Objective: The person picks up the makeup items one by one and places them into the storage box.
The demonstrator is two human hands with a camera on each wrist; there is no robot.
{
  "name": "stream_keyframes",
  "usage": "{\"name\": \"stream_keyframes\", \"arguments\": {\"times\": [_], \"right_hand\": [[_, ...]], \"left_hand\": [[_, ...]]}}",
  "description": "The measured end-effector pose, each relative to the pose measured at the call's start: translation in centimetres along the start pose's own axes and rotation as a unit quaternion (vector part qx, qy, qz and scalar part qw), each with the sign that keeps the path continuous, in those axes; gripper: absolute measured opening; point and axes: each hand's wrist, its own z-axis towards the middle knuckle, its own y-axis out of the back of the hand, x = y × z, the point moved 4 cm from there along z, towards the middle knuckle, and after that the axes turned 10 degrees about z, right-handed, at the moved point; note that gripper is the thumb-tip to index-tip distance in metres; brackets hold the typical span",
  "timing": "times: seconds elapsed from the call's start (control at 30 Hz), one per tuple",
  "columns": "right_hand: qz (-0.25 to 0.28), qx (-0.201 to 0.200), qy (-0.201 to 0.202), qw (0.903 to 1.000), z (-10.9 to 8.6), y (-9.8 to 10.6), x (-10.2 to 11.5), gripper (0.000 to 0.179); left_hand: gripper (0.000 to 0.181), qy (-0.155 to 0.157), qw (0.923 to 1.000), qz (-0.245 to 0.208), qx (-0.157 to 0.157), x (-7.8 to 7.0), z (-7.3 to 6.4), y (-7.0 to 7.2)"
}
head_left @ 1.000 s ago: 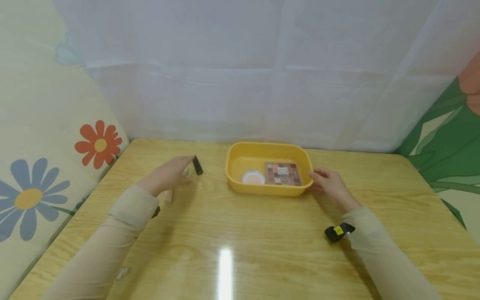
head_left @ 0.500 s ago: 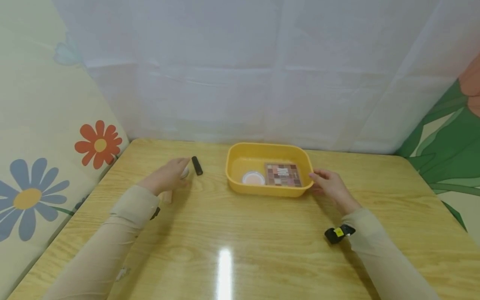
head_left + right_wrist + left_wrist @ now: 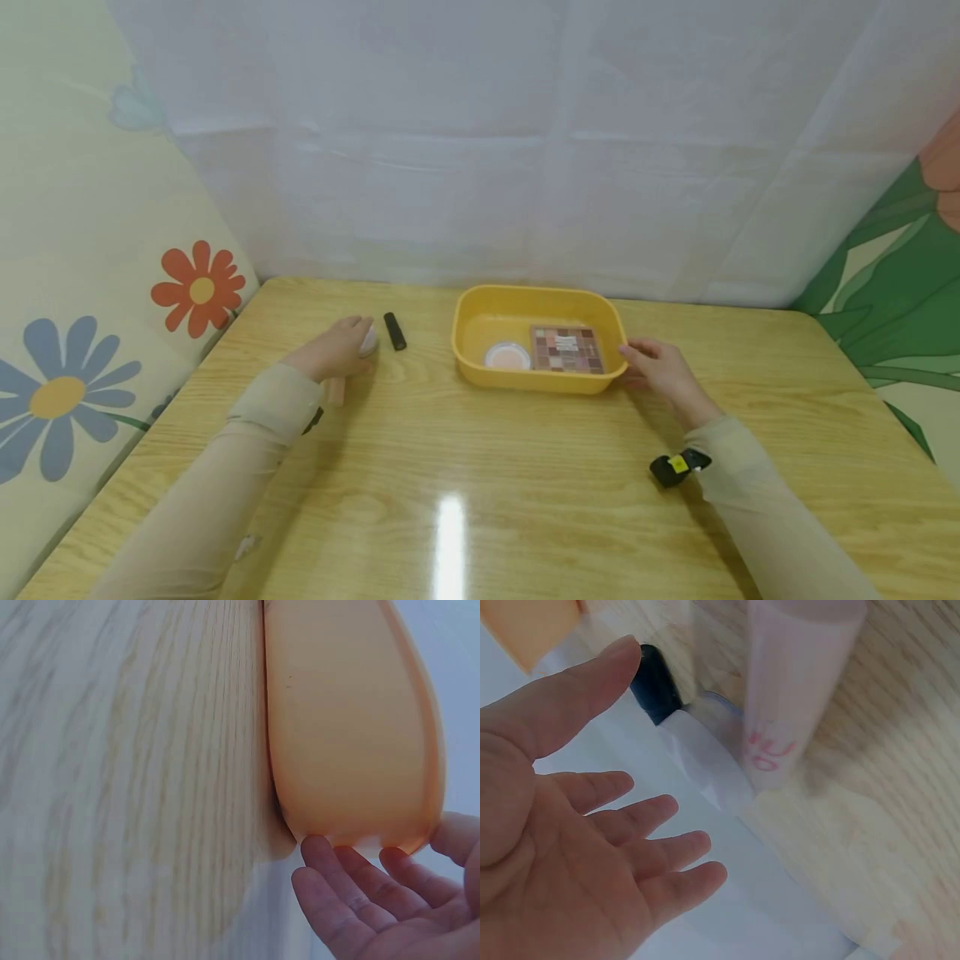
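Note:
In the head view my left hand (image 3: 333, 348) is over the table's left side, beside a small round whitish object (image 3: 368, 342) partly hidden by the fingers. The left wrist view shows its fingers spread and loosely bent, with nothing between them. Just past it lies a short black tube (image 3: 394, 331). Partly under the hand is a pale pink tube (image 3: 337, 392), with red lettering in the left wrist view. My right hand (image 3: 660, 371) holds the right end of a yellow basin (image 3: 536, 381), thumb at the rim and fingertips on the outer wall.
Inside the basin lie a round pale pink compact (image 3: 507, 357) and a square eyeshadow palette (image 3: 567, 349). The wooden table (image 3: 540, 475) meets a white cloth (image 3: 480, 150) at the back. Flower-patterned panels (image 3: 82, 250) border it left and right.
My left hand has drawn back slightly to the left, away from the black tube, uncovering more of the round whitish object. The right hand and the basin stay in place.

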Motion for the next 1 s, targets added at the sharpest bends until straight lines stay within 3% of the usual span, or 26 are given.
{"name": "stream_keyframes", "arguments": {"times": [0.4,0.67,0.8,1.0], "right_hand": [[-0.004,-0.003,-0.002,1.0000,0.0,0.0,0.0,0.056],[-0.001,-0.005,-0.005,1.0000,0.0,0.0,0.0,0.057],[0.003,-0.003,0.001,1.0000,0.0,0.0,0.1,0.056],[0.016,-0.003,0.003,0.9999,0.0,-0.1,0.2,0.055]], "left_hand": [[0.073,0.011,0.9991,0.039,0.008,0.7,0.7,-0.6],[0.072,0.019,0.9996,0.018,0.011,1.1,1.0,-0.4],[0.073,0.027,0.9992,-0.007,0.028,1.1,1.0,-0.2],[0.064,0.014,0.9993,-0.003,0.035,1.1,1.2,0.0]]}}
